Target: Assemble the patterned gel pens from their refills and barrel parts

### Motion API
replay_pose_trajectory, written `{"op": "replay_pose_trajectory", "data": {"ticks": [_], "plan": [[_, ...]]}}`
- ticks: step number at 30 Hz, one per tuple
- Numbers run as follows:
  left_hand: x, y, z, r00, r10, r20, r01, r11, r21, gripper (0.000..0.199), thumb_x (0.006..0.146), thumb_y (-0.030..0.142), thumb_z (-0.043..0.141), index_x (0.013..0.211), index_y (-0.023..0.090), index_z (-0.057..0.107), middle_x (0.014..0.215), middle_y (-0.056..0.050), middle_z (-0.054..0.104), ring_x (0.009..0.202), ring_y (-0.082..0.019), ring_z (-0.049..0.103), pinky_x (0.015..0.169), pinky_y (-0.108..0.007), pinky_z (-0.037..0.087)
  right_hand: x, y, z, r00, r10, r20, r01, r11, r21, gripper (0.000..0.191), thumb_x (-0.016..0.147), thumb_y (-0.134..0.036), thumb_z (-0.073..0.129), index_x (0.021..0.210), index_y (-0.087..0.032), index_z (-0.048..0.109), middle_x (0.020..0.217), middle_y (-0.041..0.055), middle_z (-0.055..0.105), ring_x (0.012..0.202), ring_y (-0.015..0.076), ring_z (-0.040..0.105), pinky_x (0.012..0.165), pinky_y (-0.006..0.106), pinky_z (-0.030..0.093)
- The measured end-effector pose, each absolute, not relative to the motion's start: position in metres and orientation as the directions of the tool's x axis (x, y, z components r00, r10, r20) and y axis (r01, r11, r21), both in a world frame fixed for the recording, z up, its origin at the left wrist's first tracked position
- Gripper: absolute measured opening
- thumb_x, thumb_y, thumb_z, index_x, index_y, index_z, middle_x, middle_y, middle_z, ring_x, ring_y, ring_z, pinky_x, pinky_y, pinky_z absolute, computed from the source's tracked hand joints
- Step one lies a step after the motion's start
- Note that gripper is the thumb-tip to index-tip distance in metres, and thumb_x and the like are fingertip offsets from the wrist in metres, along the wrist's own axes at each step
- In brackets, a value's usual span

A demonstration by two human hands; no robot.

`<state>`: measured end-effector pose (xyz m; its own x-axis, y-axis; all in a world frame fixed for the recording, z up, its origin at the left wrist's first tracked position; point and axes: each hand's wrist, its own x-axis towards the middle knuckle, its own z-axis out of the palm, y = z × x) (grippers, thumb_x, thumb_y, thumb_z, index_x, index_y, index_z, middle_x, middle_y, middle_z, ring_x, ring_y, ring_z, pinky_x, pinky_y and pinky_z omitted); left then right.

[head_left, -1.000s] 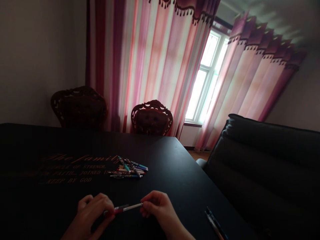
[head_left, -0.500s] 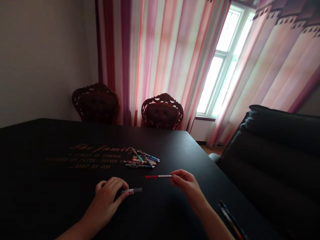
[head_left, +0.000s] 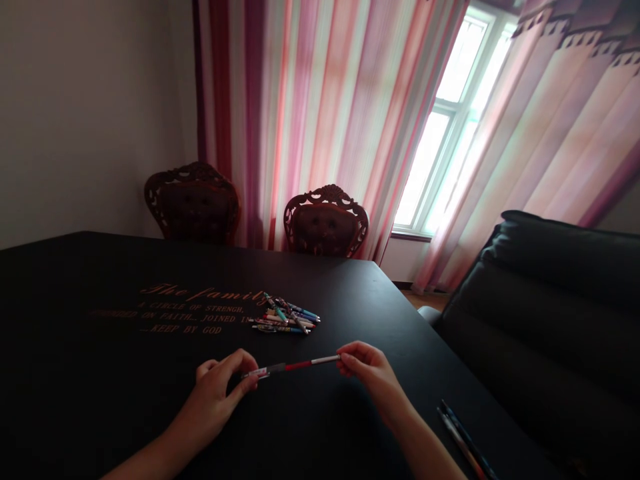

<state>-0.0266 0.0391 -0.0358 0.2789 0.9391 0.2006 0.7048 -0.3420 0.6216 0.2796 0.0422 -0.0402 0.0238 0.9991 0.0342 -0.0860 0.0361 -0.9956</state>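
Observation:
Between the thumb and fingers of my left hand (head_left: 225, 381) is a short clear pen barrel (head_left: 267, 371) with a pink and white part near my fingertips. My right hand (head_left: 370, 373) pinches the right end of a thin refill (head_left: 310, 363), red on its left part and whitish on its right. The red end meets the open end of the barrel, and the two lie nearly in one line; how far it reaches inside is too small to tell. Beyond my hands, a pile of several pens (head_left: 287, 317) lies on the black table (head_left: 150, 380).
A few more pens (head_left: 463, 433) lie near the table's right edge, beside my right forearm. Two carved chairs (head_left: 327, 227) stand behind the far edge. A dark leather seat (head_left: 550, 320) is at the right.
The gap between the refill and the barrel has closed. My right hand has moved slightly left and the refill now tilts; my left hand has raised the barrel a little.

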Motion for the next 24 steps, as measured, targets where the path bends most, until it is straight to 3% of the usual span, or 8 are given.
{"op": "replay_pose_trajectory", "data": {"ticks": [16,24], "plan": [[-0.026,0.038,-0.035,0.324,0.939,0.118,0.596,-0.299,0.746,0.028,0.092,0.053,0.049,0.094,0.027,0.06,0.087,0.001,0.07,0.094,-0.025,0.057,0.09,-0.039,0.037,0.279,0.042,-0.042,0.008,0.998,0.056,-0.085,0.056,-0.995,0.034,0.069,-0.045,0.081,0.084,-0.015,0.073,0.071,0.0055,0.072,0.062,0.0137,0.061,0.06,0.024,0.045],[-0.026,0.037,-0.04,0.293,0.943,0.154,0.639,-0.314,0.702,0.025,0.087,0.052,0.057,0.094,0.028,0.065,0.094,0.0,0.069,0.098,-0.026,0.058,0.091,-0.04,0.04,0.263,0.034,-0.036,-0.031,0.995,0.093,-0.062,0.091,-0.994,0.033,0.068,-0.041,0.082,0.087,-0.016,0.072,0.074,0.0051,0.073,0.066,0.0151,0.064,0.063,0.025,0.048]]}}
